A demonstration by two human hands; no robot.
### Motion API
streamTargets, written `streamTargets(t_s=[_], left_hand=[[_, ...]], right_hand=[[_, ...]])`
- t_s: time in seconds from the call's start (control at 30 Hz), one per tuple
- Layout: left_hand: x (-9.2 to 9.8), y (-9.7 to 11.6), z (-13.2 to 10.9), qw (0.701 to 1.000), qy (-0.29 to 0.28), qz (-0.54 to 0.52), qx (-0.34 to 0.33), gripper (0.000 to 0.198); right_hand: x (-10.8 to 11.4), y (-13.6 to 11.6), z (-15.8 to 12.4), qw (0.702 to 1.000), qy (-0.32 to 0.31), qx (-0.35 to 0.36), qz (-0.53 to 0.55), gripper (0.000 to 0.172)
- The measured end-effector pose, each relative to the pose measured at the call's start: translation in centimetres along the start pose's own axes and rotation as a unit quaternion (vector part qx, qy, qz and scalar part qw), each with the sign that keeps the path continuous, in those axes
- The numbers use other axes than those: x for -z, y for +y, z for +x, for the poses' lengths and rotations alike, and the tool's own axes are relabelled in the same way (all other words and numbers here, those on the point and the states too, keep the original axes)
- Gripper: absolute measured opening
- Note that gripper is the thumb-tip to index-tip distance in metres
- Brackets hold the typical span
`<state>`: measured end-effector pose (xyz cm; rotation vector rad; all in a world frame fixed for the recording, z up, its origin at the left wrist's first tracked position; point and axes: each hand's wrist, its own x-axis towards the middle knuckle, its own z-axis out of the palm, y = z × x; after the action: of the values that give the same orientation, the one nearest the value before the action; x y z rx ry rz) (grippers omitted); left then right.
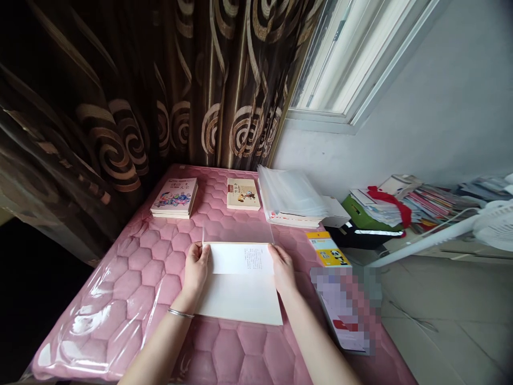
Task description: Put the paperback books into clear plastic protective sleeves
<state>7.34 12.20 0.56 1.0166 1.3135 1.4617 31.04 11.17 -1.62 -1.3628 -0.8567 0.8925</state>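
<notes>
I had the book [236,299] in front of me, above the near middle of the pink padding [228,347], its print at the far right and the near part blank. My left hand [195,272] pinched it near the far left corner, thumb on top, and my right hand [284,270] pinched the far right corner; how the fingers underneath lay, I could not tell. A clear sheet [236,231] stuck out past the far edge of the book, between my two hands. A bracelet [180,313] sat around my left wrist. To the far left lay a small stack of books [174,198], and at the far middle a cream book [243,193], well apart from it. Just right of that, clear covers [294,190] lay on top of a white stack [296,220]. Nearer, on the right, was a yellow packet [332,256], with a phone [340,315] on its near side, partly blurred. Beyond the right edge stood a white fan [497,227].
</notes>
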Motion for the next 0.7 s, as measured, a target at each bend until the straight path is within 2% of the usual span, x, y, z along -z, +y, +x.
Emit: streamTargets(t_s=[0.13, 0.33, 0.53, 0.7], left_hand=[[-0.2, 0.4, 0.0, 1.0, -0.007, -0.017, 0.019, 0.038], [0.0, 1.0, -0.1, 1.0, -0.009, -0.014, 0.023, 0.037], [0.4, 2.3, -0.9, 0.996, -0.076, -0.005, 0.043, 0.029], [-0.1, 1.7, -0.6, 0.998, -0.04, 0.02, 0.032, 0.037]], right_hand=[[0.0, -0.6, -0.3, 0.999, -0.022, -0.026, 0.04, 0.036], [0.2, 0.7, -0.1, 0.998, 0.006, 0.006, -0.069, 0.05], [0.2, 0.7, -0.2, 0.999, 0.022, -0.003, -0.031, 0.045], [0.6, -0.3, -0.8, 0.999, -0.021, -0.013, 0.024, 0.043]])
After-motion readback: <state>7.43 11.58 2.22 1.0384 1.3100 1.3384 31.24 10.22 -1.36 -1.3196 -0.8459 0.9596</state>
